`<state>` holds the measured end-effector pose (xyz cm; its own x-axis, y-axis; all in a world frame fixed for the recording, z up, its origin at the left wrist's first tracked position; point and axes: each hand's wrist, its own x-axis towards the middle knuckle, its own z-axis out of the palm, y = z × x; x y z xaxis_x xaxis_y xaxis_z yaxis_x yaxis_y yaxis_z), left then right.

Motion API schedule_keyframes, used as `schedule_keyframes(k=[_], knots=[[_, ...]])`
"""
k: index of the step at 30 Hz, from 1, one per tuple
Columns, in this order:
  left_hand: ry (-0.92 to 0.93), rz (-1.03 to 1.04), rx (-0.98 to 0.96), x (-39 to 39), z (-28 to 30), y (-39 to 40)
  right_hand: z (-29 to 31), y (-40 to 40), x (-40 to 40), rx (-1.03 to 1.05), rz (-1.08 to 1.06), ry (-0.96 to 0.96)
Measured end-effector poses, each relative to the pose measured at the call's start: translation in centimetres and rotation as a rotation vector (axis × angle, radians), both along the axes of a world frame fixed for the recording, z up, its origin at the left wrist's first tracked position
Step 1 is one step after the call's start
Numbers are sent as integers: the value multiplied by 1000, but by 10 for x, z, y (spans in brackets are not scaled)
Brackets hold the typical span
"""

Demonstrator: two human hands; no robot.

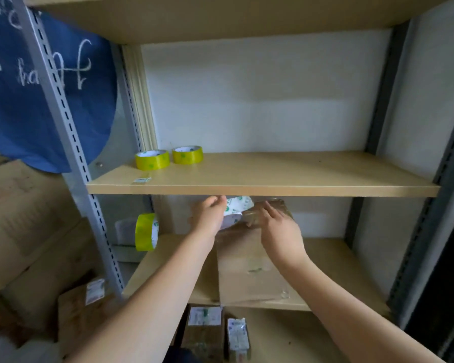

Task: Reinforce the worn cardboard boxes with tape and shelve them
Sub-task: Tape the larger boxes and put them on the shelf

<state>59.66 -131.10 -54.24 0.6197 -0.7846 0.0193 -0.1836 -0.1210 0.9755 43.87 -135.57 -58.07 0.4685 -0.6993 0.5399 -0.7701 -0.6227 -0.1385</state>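
A brown cardboard box (249,268) lies on the lower wooden shelf (333,268), its front overhanging the shelf edge. My left hand (207,214) grips a tape roll (237,208) with a white printed core above the box's far end. A strip of clear tape (252,217) runs from the roll toward my right hand (278,229), whose fingers rest flat on the tape and the box top. The upper shelf's front edge hides part of the roll.
Two yellow tape rolls (152,159) (187,154) sit on the upper shelf (273,176). A third roll (146,231) hangs on the left upright. Labelled cardboard boxes (203,331) (237,336) sit below, and more boxes (81,310) stand at the left.
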Motion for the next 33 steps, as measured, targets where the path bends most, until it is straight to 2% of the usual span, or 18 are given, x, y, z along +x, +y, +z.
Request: schedule_keyframes(k=[2,4,6,9,12,15,17,18,20,22,23,26,27,30,32,33], knots=[[60,35,-60,-3,3,8,-3,20,5,-319,133,-215],[117,36,-115,-5,6,15,0,33,16,-445,264,-142],[141,39,-161,-9,12,24,9,39,27,-398,250,-71],[135,8,-161,-14,21,35,26,42,33,-194,114,-94],[138,-67,-242,-9,38,45,43,36,32,-215,65,-97],[-106,-133,-414,6,60,46,67,21,33,-206,130,-136],[-294,-177,-463,17,75,35,83,9,34,-142,253,-285],[-386,-192,-464,22,80,26,90,2,36,-73,317,-358],[-585,-201,-449,33,86,8,102,-16,40,207,407,-416],[-749,-211,-413,47,82,-14,105,-34,43,437,411,-407],[-803,-226,-375,55,76,-26,104,-43,45,452,375,-343],[-816,-279,-277,70,62,-51,96,-59,50,258,174,39],[-803,-296,-255,72,60,-56,94,-61,53,213,131,112],[-917,-327,-172,70,60,-60,90,-63,58,204,120,114],[-1047,-215,-267,63,54,-45,88,-54,50,84,173,20],[-1103,-108,-387,58,48,-33,86,-46,41,-36,216,-53]])
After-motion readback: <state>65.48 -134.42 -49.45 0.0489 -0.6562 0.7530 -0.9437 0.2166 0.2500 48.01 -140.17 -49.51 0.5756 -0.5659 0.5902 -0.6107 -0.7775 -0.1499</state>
